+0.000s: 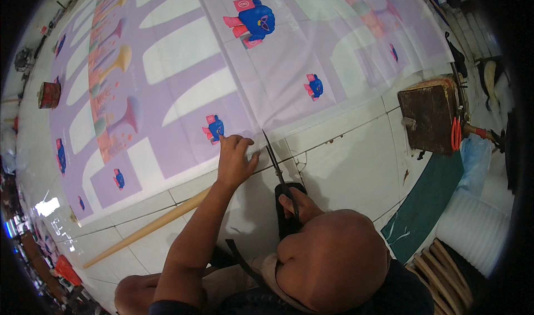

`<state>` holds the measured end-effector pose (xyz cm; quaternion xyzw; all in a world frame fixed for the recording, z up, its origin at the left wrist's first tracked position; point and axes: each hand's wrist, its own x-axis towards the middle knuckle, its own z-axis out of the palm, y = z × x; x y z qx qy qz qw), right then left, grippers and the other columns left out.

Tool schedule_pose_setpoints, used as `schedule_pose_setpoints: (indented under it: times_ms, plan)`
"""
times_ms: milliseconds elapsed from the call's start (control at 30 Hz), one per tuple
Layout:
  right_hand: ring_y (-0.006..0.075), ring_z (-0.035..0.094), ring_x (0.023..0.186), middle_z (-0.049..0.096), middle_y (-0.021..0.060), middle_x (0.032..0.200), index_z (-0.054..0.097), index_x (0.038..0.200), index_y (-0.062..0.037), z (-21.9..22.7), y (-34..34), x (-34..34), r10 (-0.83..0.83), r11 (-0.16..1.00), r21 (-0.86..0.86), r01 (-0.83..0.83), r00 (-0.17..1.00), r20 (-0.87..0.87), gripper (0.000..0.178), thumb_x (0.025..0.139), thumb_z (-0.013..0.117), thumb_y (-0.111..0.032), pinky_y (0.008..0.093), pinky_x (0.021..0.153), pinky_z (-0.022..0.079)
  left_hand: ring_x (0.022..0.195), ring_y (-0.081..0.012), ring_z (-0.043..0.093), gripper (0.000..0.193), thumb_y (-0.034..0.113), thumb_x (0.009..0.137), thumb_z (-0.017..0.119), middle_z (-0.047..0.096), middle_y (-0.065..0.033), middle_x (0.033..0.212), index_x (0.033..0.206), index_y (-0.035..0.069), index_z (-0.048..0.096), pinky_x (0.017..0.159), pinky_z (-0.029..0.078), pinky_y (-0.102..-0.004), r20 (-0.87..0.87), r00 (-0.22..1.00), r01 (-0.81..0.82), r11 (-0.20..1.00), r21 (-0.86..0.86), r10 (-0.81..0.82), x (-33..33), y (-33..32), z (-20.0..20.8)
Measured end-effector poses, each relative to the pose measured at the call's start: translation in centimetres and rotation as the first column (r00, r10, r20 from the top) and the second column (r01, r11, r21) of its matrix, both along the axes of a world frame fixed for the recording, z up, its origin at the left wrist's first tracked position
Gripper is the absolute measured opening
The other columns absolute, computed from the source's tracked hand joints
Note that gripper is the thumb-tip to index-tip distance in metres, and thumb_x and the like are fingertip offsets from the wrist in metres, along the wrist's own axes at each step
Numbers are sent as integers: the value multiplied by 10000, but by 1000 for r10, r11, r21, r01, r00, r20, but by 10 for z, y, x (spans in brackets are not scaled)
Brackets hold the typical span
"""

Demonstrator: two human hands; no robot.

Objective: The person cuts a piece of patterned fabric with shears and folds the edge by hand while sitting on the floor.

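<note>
In the head view, the right hand [302, 202] grips dark scissors [277, 167], their long axis pointing forward and slightly left, to the near edge of the printed sheet [283, 92]; the left hand [236, 160], fingers loosely spread, is at this edge, left of the blades.

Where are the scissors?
Head view, just right of centre: scissors are in the right hand, right of the left hand, blades at the near edge of the lilac printed sheet.
</note>
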<state>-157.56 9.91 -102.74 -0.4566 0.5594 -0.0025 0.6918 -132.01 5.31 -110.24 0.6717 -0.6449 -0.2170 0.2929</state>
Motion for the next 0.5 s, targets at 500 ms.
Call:
schedule_pose_setpoints:
  times_ms: [500]
  plan:
    - [120, 528, 651, 527, 27, 773, 534, 958, -54, -37, 4, 22, -19, 998, -50, 24, 995, 103, 376, 1019, 574, -423, 300, 605, 449, 976, -290, 587, 109, 98, 794, 746, 617, -51, 891, 899, 124, 730, 1098, 292, -651, 17, 1000, -23, 997, -70, 25, -10, -3, -12]
